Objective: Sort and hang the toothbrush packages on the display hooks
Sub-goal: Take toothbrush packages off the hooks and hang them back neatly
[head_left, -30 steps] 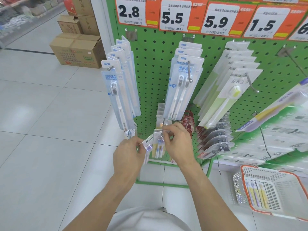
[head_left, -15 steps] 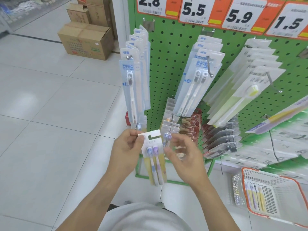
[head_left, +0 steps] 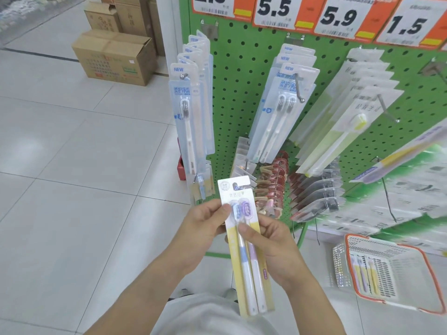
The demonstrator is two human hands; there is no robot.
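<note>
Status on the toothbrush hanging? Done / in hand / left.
Done: several pegboard hooks already carry full rows, such as the blue "NEW" packs.
In hand: one yellow two-brush pack, off any hook, gripped by the left hand at its upper edge and the right hand at mid-card.
Left: hanging this pack, plus more packs lying in the orange-rimmed basket on the floor.
</note>
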